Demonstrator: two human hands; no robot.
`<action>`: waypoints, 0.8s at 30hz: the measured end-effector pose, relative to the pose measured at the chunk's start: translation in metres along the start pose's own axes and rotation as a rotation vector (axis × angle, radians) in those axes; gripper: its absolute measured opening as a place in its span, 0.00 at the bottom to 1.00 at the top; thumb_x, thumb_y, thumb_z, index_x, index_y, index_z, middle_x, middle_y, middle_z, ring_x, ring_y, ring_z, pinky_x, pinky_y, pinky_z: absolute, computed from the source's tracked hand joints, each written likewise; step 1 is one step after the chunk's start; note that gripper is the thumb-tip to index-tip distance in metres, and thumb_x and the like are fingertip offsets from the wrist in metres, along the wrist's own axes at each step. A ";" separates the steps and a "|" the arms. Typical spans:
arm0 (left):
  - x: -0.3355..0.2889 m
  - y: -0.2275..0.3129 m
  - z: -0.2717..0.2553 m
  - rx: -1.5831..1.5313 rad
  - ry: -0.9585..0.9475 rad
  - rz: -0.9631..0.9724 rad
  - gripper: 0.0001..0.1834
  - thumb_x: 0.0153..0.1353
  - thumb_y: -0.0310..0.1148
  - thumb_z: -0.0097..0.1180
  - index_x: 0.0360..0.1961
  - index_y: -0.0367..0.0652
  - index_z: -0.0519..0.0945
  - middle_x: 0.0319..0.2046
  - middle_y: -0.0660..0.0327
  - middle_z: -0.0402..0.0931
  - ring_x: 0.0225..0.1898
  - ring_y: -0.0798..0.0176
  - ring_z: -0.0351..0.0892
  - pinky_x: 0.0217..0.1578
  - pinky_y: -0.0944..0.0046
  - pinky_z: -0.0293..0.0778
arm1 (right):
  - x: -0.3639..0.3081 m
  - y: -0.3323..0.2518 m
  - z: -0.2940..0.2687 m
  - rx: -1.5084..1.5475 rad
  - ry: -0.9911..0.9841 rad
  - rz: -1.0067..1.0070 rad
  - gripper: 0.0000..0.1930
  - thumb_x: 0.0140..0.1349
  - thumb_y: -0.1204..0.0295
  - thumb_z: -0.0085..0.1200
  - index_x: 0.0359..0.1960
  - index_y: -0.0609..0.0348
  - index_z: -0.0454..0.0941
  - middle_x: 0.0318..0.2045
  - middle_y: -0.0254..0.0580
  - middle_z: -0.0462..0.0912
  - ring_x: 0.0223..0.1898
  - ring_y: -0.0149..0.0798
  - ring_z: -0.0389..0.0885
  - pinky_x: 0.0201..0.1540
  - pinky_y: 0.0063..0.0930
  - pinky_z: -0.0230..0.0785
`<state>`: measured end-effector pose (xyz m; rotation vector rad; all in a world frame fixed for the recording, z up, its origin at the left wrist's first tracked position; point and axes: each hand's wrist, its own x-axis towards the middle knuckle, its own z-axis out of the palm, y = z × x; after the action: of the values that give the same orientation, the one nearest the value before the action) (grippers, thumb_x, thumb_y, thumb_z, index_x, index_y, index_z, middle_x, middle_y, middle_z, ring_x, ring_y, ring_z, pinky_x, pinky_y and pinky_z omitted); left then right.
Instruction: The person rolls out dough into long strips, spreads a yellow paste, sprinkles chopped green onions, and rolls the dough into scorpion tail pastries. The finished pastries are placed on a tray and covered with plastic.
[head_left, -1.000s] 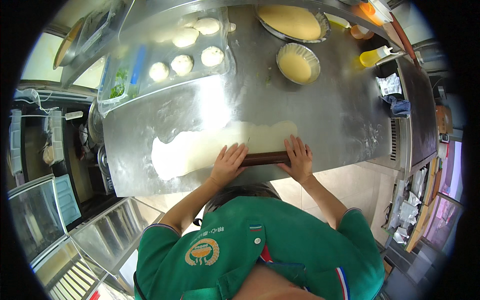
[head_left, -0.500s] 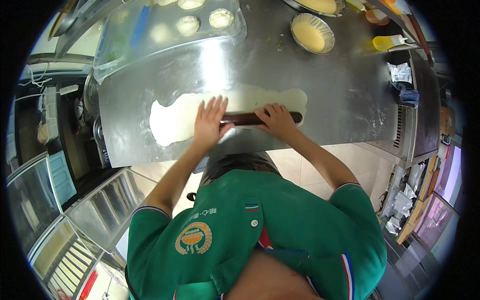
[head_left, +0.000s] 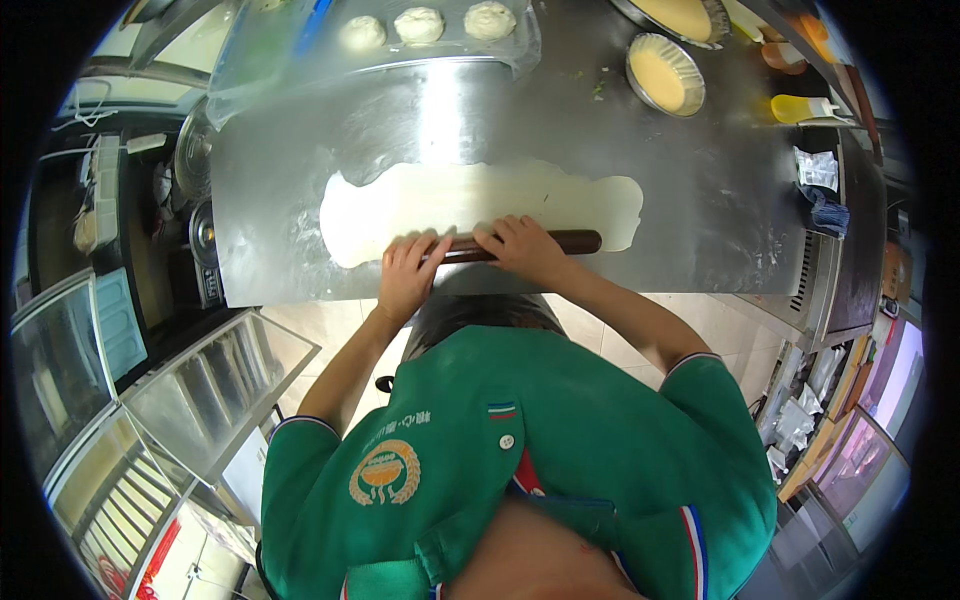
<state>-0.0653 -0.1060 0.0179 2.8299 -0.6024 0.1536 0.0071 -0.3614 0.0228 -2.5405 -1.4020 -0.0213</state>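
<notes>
A left hand [head_left: 405, 278] curls over one end of a dark rolling pin [head_left: 577, 241], a right hand [head_left: 527, 250] over its middle, apparently flattening dough [head_left: 430, 203] on the counter [head_left: 720, 190]; another stroke would call for even pressure

"How are your arms set?"

"Both reach forward from my body, slanting in toward each other. My left forearm [head_left: 358, 362] leans up and to the right; my right forearm [head_left: 625, 312] lies flatter, angled to the left."

"And at the ends of them?"

"My left hand [head_left: 404, 281] is palm down, its fingers [head_left: 416, 247] pointing away from me, a little bent. I can't tell how firmly it grips."

"The other one?"

"My right hand [head_left: 530, 251] sits just apart from it and slightly farther forward, back upward, knuckles bent, fingers curled in a grip and aimed away to the left."
</notes>
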 end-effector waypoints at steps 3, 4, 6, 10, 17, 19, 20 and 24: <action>-0.024 -0.018 -0.018 -0.023 -0.036 -0.109 0.36 0.55 0.35 0.62 0.67 0.53 0.67 0.55 0.58 0.71 0.60 0.53 0.68 0.60 0.46 0.59 | 0.031 -0.024 0.003 0.045 -0.007 -0.025 0.34 0.51 0.56 0.64 0.60 0.51 0.69 0.41 0.41 0.75 0.45 0.41 0.75 0.44 0.34 0.68; -0.019 -0.026 -0.030 -0.017 0.011 -0.187 0.36 0.55 0.36 0.62 0.67 0.52 0.67 0.56 0.57 0.70 0.60 0.52 0.67 0.61 0.45 0.58 | 0.051 -0.025 0.007 0.078 0.032 -0.011 0.35 0.51 0.57 0.64 0.61 0.51 0.68 0.41 0.40 0.75 0.46 0.41 0.74 0.45 0.33 0.67; 0.004 -0.053 -0.035 -0.035 0.004 -0.287 0.41 0.56 0.46 0.63 0.70 0.49 0.62 0.65 0.54 0.63 0.68 0.49 0.58 0.68 0.38 0.46 | 0.091 -0.028 0.007 0.074 0.053 0.033 0.36 0.51 0.58 0.65 0.63 0.50 0.67 0.40 0.40 0.75 0.46 0.41 0.74 0.46 0.33 0.67; 0.090 -0.120 -0.024 0.052 0.041 -0.262 0.39 0.66 0.57 0.45 0.73 0.53 0.54 0.73 0.56 0.51 0.70 0.49 0.56 0.69 0.37 0.45 | 0.128 -0.001 0.015 -0.029 0.132 0.169 0.38 0.51 0.58 0.65 0.65 0.48 0.65 0.40 0.39 0.75 0.44 0.40 0.75 0.45 0.36 0.66; 0.117 -0.133 -0.031 -0.013 0.165 -0.234 0.36 0.66 0.47 0.50 0.71 0.44 0.57 0.72 0.53 0.51 0.72 0.51 0.52 0.70 0.39 0.40 | 0.150 0.014 0.012 0.027 0.132 0.117 0.23 0.52 0.61 0.63 0.48 0.53 0.72 0.39 0.42 0.77 0.45 0.42 0.76 0.45 0.38 0.67; 0.064 -0.120 -0.029 0.023 0.038 -0.271 0.37 0.66 0.47 0.50 0.72 0.45 0.56 0.73 0.53 0.50 0.72 0.52 0.51 0.70 0.39 0.39 | 0.149 -0.014 0.011 0.175 0.055 0.109 0.26 0.51 0.60 0.64 0.51 0.55 0.73 0.42 0.43 0.78 0.47 0.43 0.76 0.46 0.39 0.67; 0.045 -0.126 -0.027 0.052 -0.011 -0.285 0.37 0.66 0.47 0.50 0.72 0.45 0.56 0.73 0.54 0.50 0.73 0.52 0.50 0.70 0.39 0.39 | 0.156 -0.020 0.017 0.136 0.089 0.082 0.28 0.50 0.60 0.64 0.52 0.55 0.73 0.42 0.43 0.78 0.47 0.44 0.76 0.47 0.39 0.67; 0.089 -0.173 -0.029 0.161 0.065 -0.341 0.36 0.67 0.48 0.48 0.72 0.47 0.55 0.73 0.53 0.50 0.73 0.52 0.50 0.70 0.39 0.39 | 0.197 -0.021 0.027 0.046 0.151 0.100 0.31 0.48 0.58 0.66 0.54 0.56 0.74 0.42 0.42 0.78 0.46 0.44 0.76 0.47 0.37 0.66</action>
<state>0.0861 0.0202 0.0225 3.0159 -0.0920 0.2393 0.0928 -0.1807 0.0261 -2.5100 -1.2047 -0.1577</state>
